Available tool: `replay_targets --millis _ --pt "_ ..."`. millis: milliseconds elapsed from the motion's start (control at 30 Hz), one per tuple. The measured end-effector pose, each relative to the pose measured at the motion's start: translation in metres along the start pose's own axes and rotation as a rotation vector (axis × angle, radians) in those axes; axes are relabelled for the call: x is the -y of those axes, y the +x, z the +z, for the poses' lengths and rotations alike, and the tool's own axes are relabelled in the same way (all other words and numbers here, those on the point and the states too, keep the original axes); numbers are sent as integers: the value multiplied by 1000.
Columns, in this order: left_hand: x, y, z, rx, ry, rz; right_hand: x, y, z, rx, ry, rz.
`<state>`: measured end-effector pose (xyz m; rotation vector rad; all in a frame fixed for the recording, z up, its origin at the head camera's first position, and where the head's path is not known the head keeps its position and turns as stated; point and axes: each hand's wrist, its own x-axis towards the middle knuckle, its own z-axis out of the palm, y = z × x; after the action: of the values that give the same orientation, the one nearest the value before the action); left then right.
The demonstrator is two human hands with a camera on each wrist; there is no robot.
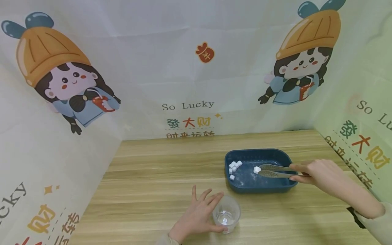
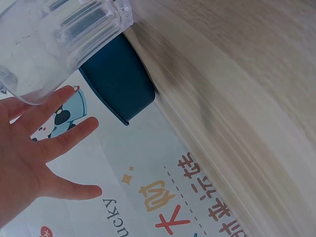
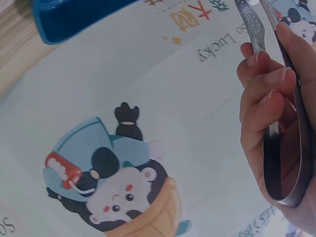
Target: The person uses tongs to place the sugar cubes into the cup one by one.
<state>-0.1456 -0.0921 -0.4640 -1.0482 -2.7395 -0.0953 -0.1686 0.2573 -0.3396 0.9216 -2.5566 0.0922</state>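
My left hand (image 1: 199,212) holds a clear glass (image 1: 231,207) between thumb and index finger, its other fingers spread away. In the left wrist view the upright glass (image 2: 49,49) shows ribbed sides near its base. Metal tongs (image 1: 275,174) with perforated tips are gripped by my right hand (image 1: 318,175). Between the tong tips sits a white cube (image 1: 257,169), over the floor of a dark blue tray (image 1: 260,190). Several more white cubes (image 1: 231,171) lie at the tray's left end. In the right wrist view, fingers and thumb wrap the bent tongs (image 3: 271,163).
The wood-grain table (image 1: 147,183) meets a printed cloth backdrop (image 1: 147,68) at the back and on both sides. The tray stands behind and to the right of the glass. A dark strap (image 1: 355,217) shows by the right sleeve (image 1: 379,221).
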Motion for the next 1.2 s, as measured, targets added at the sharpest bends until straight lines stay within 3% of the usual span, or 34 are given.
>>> replay_targets --millis 567,1200 --pt "-1 0 0 -13 2 -2 34 1 -23 -105 -5 -149" --pt "1 1 0 -10 2 0 63 19 -22 96 69 -189"
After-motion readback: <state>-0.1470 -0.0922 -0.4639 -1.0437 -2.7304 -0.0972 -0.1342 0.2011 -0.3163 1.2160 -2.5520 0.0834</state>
